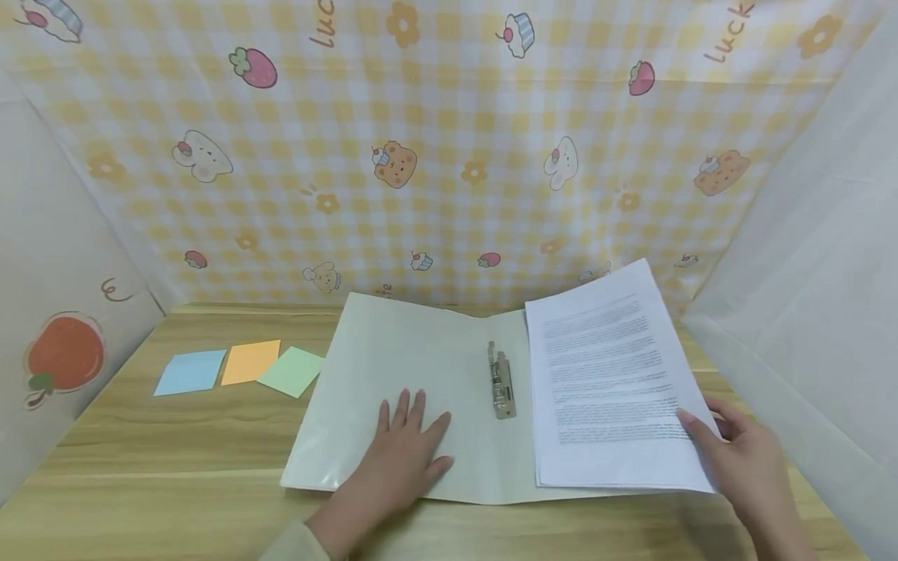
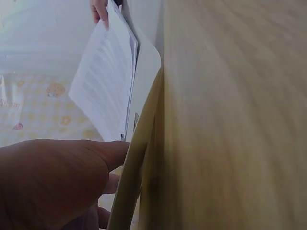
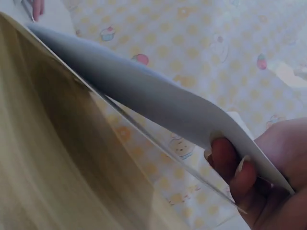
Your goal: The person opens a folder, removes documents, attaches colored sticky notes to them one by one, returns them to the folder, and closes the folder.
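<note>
An open white file folder (image 1: 382, 358) lies on the table, with a metal clip (image 1: 502, 386) near its spine. My left hand (image 1: 403, 460) rests on the left cover, fingers spread and straight. Printed sheets of paper (image 1: 606, 374) lie over the right cover, their right side lifted. My right hand (image 1: 747, 460) pinches the lower right edge of the sheets, thumb on top. In the right wrist view its curled fingers (image 3: 228, 158) are under the paper, close to the cover's edge below. How many sheets are held cannot be told.
Blue (image 1: 191, 372), orange (image 1: 251, 362) and green (image 1: 291, 372) paper notes lie left of the folder on the wooden table (image 1: 175, 483). A yellow checked cloth (image 1: 449, 109) hangs behind, with pale cloth at both sides.
</note>
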Motion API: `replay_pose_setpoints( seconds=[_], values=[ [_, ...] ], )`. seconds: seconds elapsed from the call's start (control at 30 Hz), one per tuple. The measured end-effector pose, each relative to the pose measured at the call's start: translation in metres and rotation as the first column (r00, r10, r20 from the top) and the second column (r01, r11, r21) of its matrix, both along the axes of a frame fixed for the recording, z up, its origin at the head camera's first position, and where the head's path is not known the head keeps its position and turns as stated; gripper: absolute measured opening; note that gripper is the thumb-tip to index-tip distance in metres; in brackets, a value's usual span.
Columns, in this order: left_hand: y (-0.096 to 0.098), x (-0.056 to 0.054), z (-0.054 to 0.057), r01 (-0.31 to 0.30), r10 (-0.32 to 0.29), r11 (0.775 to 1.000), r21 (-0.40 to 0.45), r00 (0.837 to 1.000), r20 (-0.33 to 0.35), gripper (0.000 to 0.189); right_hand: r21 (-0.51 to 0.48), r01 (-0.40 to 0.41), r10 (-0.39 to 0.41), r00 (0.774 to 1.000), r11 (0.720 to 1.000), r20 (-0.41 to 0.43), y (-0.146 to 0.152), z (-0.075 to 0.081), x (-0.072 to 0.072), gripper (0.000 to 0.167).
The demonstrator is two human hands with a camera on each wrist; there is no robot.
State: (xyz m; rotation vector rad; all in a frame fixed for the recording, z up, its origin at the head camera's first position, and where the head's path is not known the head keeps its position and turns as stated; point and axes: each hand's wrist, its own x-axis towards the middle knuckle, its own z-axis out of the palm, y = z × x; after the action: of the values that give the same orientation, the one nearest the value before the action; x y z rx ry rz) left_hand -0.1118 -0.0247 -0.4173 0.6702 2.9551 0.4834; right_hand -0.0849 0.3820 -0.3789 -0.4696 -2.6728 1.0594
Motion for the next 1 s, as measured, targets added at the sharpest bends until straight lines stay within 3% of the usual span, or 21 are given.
replay_pose_setpoints(
  seconds=[0.23, 0.4, 0.5, 0.7, 0.87, 0.93, 1.0],
  values=[
    [0.012, -0.001, -0.004, 0.016, -0.016, 1.000, -0.005, 0.999, 0.039, 0.065, 0.024, 0.082, -0.076, 0.981, 0.996, -0.177, -0.005, 0.015, 0.009, 0.045],
    [0.020, -0.002, -0.009, 0.012, -0.012, 1.000, 0.000, 0.998, 0.069, 0.066, 0.041, 0.087, -0.077, 0.978, 0.995, -0.196, -0.015, 0.027, 0.016, 0.044],
    [0.024, -0.002, -0.011, 0.019, -0.019, 1.000, -0.002, 0.996, 0.093, 0.066, 0.112, 0.083, -0.052, 0.965, 0.990, -0.255, -0.026, 0.034, 0.021, 0.036],
    [0.031, 0.000, -0.013, 0.006, -0.002, 0.999, -0.037, 0.994, 0.108, 0.068, 0.315, 0.079, 0.067, 0.901, 0.946, -0.428, -0.052, 0.046, 0.027, 0.025],
    [0.041, -0.001, -0.021, -0.005, 0.013, 0.994, -0.110, 0.997, 0.070, 0.068, 0.419, 0.090, 0.176, 0.814, 0.903, -0.553, -0.064, 0.051, 0.032, 0.028],
    [0.046, 0.000, -0.022, -0.009, 0.015, 0.992, -0.122, 0.998, 0.053, 0.068, 0.412, 0.094, 0.187, 0.785, 0.906, -0.590, -0.069, 0.053, 0.034, 0.030],
    [0.049, 0.000, -0.020, -0.015, 0.020, 0.992, -0.124, 0.999, 0.037, 0.067, 0.354, 0.066, 0.170, 0.787, 0.933, -0.594, -0.075, 0.053, 0.034, 0.029]
  ],
)
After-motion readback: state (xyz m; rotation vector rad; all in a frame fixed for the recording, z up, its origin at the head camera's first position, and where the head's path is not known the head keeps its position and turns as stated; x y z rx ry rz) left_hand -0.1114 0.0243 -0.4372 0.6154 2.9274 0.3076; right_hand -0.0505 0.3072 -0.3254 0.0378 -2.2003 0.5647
